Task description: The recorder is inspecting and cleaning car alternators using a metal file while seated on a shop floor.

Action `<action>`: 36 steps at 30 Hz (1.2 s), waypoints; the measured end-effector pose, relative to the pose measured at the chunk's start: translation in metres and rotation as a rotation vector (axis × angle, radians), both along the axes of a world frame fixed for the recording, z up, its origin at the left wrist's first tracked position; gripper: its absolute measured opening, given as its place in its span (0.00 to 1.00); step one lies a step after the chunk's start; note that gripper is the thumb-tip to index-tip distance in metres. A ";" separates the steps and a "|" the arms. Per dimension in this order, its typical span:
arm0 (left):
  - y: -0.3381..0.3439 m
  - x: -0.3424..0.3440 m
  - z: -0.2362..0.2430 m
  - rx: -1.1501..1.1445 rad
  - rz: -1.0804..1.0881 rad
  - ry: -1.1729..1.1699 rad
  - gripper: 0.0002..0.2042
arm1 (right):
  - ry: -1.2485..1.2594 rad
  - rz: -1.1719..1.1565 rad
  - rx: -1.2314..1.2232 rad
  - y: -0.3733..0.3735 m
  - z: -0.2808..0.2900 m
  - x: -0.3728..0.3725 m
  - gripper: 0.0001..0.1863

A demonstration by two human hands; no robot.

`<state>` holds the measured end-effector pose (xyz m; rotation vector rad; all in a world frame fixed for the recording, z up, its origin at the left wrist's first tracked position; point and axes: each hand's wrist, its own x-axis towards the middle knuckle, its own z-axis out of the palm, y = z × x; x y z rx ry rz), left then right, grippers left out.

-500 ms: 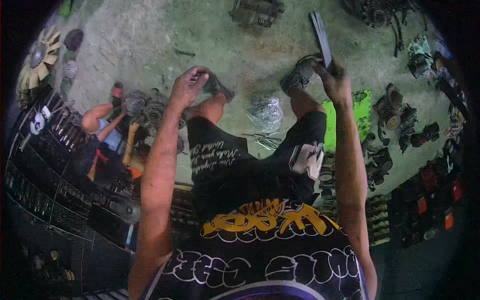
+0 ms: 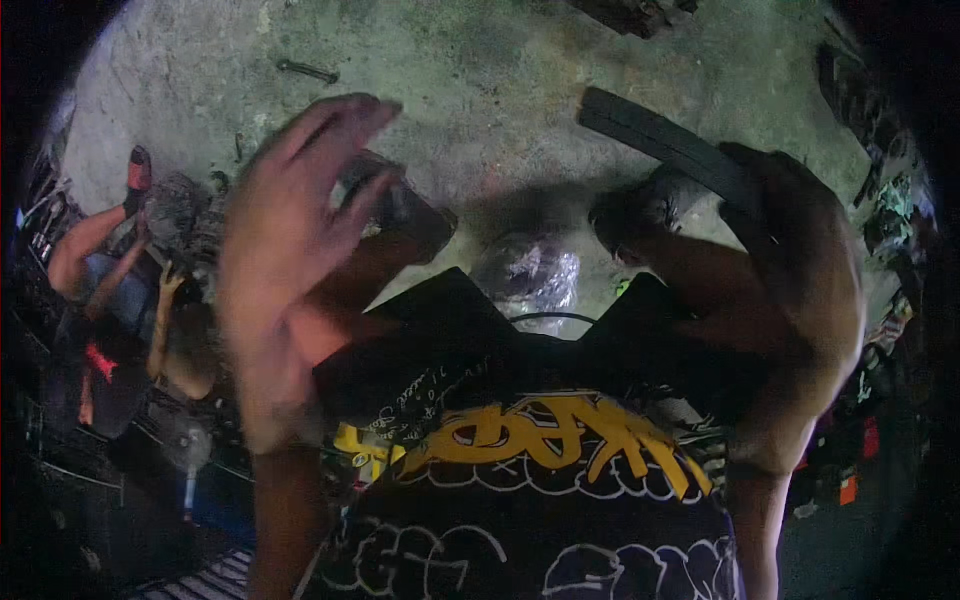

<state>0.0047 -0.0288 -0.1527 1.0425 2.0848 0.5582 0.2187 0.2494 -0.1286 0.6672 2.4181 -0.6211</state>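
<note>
The strip (image 2: 650, 140) is already off the floor (image 2: 480, 70), not yet set down: the right hand (image 2: 800, 220), right of the plastic (image 2: 537, 272), grips one end. Left of the plastic, the left hand (image 2: 300, 210) is empty, fingers loosely spread

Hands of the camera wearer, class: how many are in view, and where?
2. The left hand is at the picture's left, with nothing visible in it; the right hand is at the right, gripping a dark flat bar. Neither is hidden.
</note>
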 end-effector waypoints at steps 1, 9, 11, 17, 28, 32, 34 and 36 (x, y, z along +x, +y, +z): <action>0.005 -0.002 0.008 -0.023 -0.078 0.069 0.21 | 0.014 0.085 0.123 0.002 0.006 0.000 0.21; -0.052 0.009 0.057 -0.044 -0.101 0.300 0.22 | 0.011 0.094 0.104 -0.057 -0.002 -0.001 0.23; -0.055 0.024 0.062 -0.111 0.103 0.315 0.22 | 0.006 0.090 0.110 -0.071 0.007 0.002 0.23; -0.079 0.045 0.094 -0.137 0.249 0.333 0.19 | 0.092 0.095 0.147 -0.103 0.045 -0.007 0.25; -0.084 0.067 0.079 0.288 0.075 0.458 0.18 | 0.510 -0.070 0.274 -0.105 0.060 0.031 0.20; -0.065 0.071 0.090 0.362 0.033 0.281 0.18 | 0.775 -0.279 0.358 -0.091 0.075 0.038 0.19; -0.055 0.056 0.098 0.389 -0.014 0.285 0.17 | 0.789 -0.323 0.389 -0.099 0.097 0.037 0.17; -0.048 0.033 0.106 0.388 -0.059 0.270 0.16 | 0.812 -0.316 0.341 -0.109 0.113 0.037 0.16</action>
